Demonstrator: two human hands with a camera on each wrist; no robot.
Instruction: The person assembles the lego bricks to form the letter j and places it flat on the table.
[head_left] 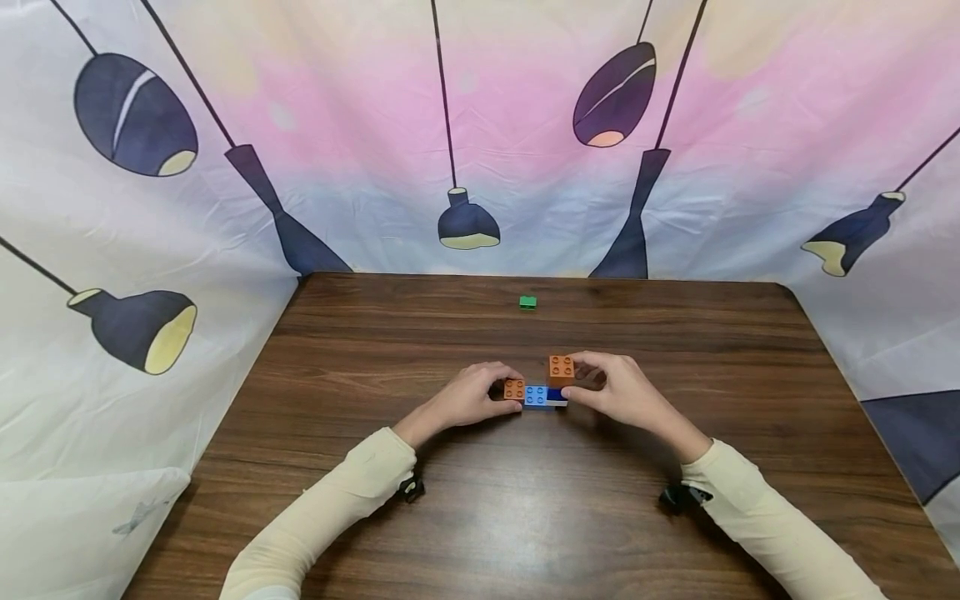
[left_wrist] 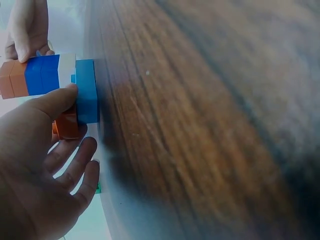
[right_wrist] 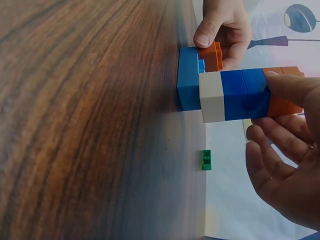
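Observation:
A long light blue brick [head_left: 536,395] lies on the table with a single orange brick [head_left: 513,389] on its left end. My left hand [head_left: 472,393] pinches that end between thumb and fingers, the thumb lying along the orange and light blue bricks. Over the right end stands an upright stack [right_wrist: 234,95]: white at the bottom, two dark blue bricks, then two orange ones on top. Gripping the stack near its upper bricks is my right hand [head_left: 626,390]. The white brick meets the light blue brick's top; whether the studs are fully seated I cannot tell.
A small green brick [head_left: 528,302] lies by itself toward the far edge of the dark wooden table [head_left: 375,333]. Behind and beside the table hangs a cloth [head_left: 360,125] printed with lamps. Small black devices [head_left: 678,498] sit at both wrists.

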